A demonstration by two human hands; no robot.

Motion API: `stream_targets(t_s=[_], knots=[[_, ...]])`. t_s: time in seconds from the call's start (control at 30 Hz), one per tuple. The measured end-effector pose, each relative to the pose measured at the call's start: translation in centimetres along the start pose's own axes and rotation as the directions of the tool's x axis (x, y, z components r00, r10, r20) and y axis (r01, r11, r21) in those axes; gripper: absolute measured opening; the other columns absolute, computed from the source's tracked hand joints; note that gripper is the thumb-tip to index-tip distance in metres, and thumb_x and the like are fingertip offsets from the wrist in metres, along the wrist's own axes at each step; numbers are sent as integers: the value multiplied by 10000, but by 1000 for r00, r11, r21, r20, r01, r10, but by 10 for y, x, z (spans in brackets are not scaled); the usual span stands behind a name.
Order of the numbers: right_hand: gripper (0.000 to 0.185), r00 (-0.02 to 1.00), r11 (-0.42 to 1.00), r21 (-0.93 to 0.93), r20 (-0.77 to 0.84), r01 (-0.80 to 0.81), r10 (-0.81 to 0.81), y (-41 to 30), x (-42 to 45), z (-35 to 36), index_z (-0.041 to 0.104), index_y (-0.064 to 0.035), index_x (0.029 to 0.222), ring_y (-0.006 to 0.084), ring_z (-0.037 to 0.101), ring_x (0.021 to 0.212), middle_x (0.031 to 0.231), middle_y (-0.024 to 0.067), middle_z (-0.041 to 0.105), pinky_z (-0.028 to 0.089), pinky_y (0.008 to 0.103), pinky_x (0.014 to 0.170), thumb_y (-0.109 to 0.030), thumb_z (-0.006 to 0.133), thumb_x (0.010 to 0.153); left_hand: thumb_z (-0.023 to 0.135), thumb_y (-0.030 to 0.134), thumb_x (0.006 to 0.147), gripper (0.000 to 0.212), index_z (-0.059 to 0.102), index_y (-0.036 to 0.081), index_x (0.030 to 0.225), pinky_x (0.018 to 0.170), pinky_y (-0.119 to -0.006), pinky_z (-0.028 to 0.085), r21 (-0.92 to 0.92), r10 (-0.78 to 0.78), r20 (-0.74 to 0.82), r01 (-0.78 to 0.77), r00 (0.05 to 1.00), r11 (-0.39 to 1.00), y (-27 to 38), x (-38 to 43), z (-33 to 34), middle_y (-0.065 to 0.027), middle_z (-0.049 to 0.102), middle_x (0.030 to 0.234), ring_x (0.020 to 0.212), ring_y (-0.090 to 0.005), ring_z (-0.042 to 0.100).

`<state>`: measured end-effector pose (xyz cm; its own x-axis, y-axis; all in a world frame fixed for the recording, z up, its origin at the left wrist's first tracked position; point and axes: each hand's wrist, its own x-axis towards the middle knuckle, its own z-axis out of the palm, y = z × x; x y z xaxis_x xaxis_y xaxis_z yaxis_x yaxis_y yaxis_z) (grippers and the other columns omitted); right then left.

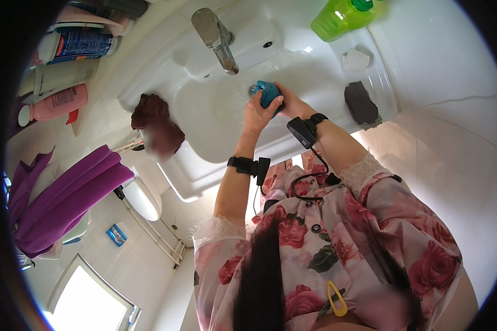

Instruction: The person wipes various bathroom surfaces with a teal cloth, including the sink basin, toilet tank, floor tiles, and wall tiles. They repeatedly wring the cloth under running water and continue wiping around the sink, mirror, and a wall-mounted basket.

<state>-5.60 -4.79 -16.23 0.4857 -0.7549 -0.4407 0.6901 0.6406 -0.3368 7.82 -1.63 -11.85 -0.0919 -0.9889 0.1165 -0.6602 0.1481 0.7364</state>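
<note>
Both my hands are over the basin of a white ceramic sink [209, 120], close to its drain. Between them is a bunched blue cloth [268, 94], dark along its lower side. My left hand [259, 111] grips it from the left, thumb on its near side. My right hand [292, 101] holds its right side, with some fingers hidden behind it. The chrome faucet [217, 39] stands beyond my hands; whether water runs from it I cannot tell. A crumpled brown cloth [151, 111] lies on the sink's left rim. A folded dark grey cloth [360, 103] rests on the right rim.
A white soap bar [356, 60] and a green pump bottle [341, 18] sit at the sink's right side. Toiletry bottles, one pink [62, 101], line a shelf at the left. Below it hangs a purple towel [78, 194]. Cables run from black wrist-worn devices.
</note>
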Motion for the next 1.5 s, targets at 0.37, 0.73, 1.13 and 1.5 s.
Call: stream_targets(t_s=[0.37, 0.73, 1.13, 1.5], knots=[[412, 962, 967, -244, -273, -71, 2, 27, 10, -1, 490, -84, 1331, 234, 530, 1197, 1329, 114, 511, 528, 428, 880, -334, 528, 1005, 708, 367, 878, 481, 544, 150, 1275, 841, -472, 522, 672, -232, -158, 277, 960, 687, -53, -3, -44, -141, 555, 1303, 1180, -373, 533], [664, 949, 910, -413, -300, -38, -96, 32, -21, -10, 415, -139, 1426, 322, 335, 1339, 1449, 89, 359, 443, 605, 955, -477, 648, 904, 621, 47, 758, 395, 620, 90, 1151, 906, -441, 508, 401, -102, 211, 9, 972, 916, -63, -29, -20, -129, 635, 1152, 1080, -371, 594], [210, 977, 978, -63, -73, 197, -202, 85, -14, 43, 594, -51, 1062, 191, 626, 813, 945, 79, 631, 532, 345, 685, -242, 568, 977, 709, 311, 920, 450, 539, 45, 1241, 986, -370, 452, -345, -232, -214, 149, 949, 927, 16, -68, -27, -141, 576, 1260, 1168, -264, 555], [712, 995, 985, -141, 3, -99, 100, 77, -46, 63, 409, -59, 1396, 288, 526, 1200, 1323, 145, 496, 507, 490, 938, -474, 698, 896, 697, 370, 924, 363, 642, 31, 1039, 830, -295, 513, -811, -473, -24, 259, 881, 524, -17, -62, -48, -58, 650, 1038, 939, -162, 619]])
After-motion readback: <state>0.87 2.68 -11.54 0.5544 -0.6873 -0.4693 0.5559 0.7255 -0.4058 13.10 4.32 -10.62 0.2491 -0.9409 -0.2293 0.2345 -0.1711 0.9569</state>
